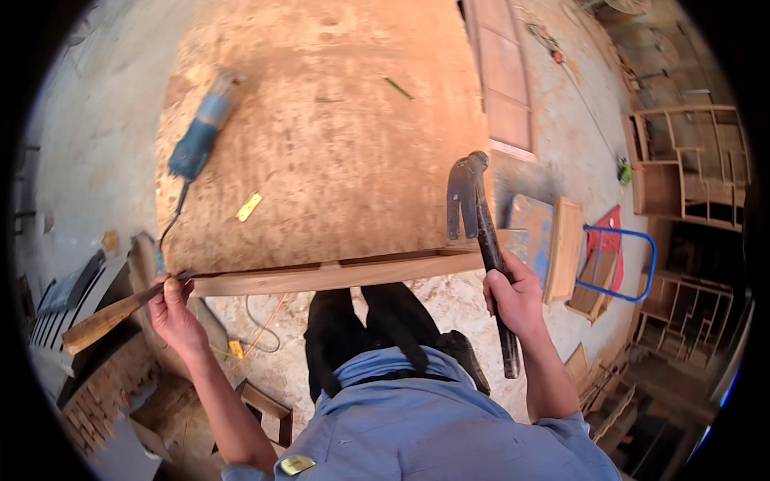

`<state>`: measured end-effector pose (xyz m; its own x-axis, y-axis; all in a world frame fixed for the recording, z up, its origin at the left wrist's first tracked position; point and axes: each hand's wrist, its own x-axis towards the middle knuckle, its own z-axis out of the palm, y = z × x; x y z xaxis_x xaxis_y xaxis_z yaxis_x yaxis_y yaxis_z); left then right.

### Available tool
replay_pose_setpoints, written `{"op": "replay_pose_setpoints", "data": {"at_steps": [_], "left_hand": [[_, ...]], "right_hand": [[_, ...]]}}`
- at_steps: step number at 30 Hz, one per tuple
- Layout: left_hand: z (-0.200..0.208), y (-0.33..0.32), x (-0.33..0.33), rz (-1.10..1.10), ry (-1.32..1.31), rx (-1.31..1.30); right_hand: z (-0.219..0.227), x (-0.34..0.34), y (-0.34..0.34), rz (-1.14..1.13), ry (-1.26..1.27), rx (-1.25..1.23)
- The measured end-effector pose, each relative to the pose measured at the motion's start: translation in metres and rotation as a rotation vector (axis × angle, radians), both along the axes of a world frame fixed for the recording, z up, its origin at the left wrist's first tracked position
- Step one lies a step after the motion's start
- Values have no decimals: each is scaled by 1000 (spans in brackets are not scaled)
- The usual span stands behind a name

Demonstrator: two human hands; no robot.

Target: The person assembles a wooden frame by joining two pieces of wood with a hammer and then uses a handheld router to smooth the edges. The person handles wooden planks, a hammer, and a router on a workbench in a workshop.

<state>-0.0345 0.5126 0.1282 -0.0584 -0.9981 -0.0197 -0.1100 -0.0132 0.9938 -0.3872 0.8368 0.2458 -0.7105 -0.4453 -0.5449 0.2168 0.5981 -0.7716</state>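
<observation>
My right hand [515, 295] is closed round the dark handle of a claw hammer [467, 188], its head raised toward the far side. In my left hand [178, 317] is a wooden-handled chisel [112, 321]. The chisel's handle slants out to the left, and its thin dark end lies at the left end of a wooden frame [305, 280]. That frame runs along the near edge of the plywood worktable [337, 184], in front of my body. Exactly where the chisel's tip touches is hard to make out.
A blue corded power tool [196, 144] lies at the table's left, near a small yellow piece [249, 207]. A green strip [398, 88] lies farther back. Boards [564, 248] and a blue-framed saw [618, 295] stand at right, before wooden shelving [690, 164].
</observation>
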Motion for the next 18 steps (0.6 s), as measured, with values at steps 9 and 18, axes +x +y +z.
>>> {"op": "replay_pose_setpoints", "data": {"at_steps": [9,18], "left_hand": [[16,98,-116,-472,78,73],[10,237,-227,-755,40,121]], "right_hand": [[-4,-20,95,-173,126,-177],[-40,-34,216,-177,-27,-142]]}}
